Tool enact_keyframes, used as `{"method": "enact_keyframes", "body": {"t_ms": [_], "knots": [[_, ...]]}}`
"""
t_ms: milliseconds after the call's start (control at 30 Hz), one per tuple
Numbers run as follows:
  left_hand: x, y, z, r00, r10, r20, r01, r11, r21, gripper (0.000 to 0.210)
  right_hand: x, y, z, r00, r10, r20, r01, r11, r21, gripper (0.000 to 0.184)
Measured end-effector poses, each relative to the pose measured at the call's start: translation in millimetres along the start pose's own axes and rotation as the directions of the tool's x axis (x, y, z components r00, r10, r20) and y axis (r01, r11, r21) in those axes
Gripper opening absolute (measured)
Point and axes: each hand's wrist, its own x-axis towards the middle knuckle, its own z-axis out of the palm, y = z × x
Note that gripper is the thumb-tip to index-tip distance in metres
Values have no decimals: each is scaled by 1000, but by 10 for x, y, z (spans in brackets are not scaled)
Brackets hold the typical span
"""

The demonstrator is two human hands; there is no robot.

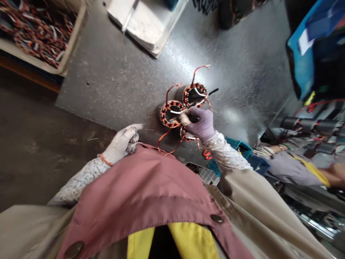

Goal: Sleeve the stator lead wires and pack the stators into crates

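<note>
Three wound motor stators stand close together on the grey metal table: one at the back [195, 95], one at the left [171, 114], and one at the front [185, 135], partly covered by my right hand. Orange-red lead wires stick out of them. My right hand [201, 124], in a purple-stained glove, is closed over the group; a dark end shows at its fingers, but I cannot make out the object. Beside its fingertips, a white sleeve [176, 112] crosses the left stator. My left hand [125, 140], in a pale glove, hovers by the table's front edge with curled fingers, their contents hidden.
A bin [70, 43] of wire coils stands at the far left. A worn white box-like object [147, 32] lies at the back. Red-handled pliers [207, 154] and blue crates [239, 145] are near my right forearm. Another person's arm [275, 148] reaches in at right.
</note>
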Motion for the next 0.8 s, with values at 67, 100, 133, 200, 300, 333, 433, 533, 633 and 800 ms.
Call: {"method": "enact_keyframes", "body": {"t_ms": [67,100,133,200,300,333,433,533,633,800], "knots": [[-15,-4,-28,1000,18,-19,-18,1000,-5,35,139,-27,131,997,-9,81,20,989,-144,28],[-18,-11,-54,999,28,-33,-28,1000,-13,35,189,-32,182,993,-3,118,30,973,-227,29],[-17,-22,-86,998,34,-47,-35,999,-24,35,226,-37,220,988,8,155,41,949,-311,30],[-5,-48,-150,997,35,-70,-38,998,-49,35,273,-61,266,972,39,230,72,888,-454,33],[22,-74,-205,996,18,-83,-24,997,-75,34,318,-140,308,938,97,332,121,807,-577,37],[28,-74,-208,996,12,-84,-19,997,-77,34,333,-171,323,927,112,358,134,791,-596,38],[33,-50,-198,996,8,-92,-15,997,-76,33,368,-232,333,915,118,386,154,782,-603,35],[33,-21,-202,994,10,-111,-21,995,-96,32,369,-196,162,952,45,303,106,881,-462,28],[53,-9,-222,992,6,-124,-20,993,-116,29,385,-41,-201,999,6,38,0,986,-166,27],[113,8,-196,993,-31,-118,17,992,-124,30,591,371,-515,962,144,-232,-158,987,-41,20]]}}
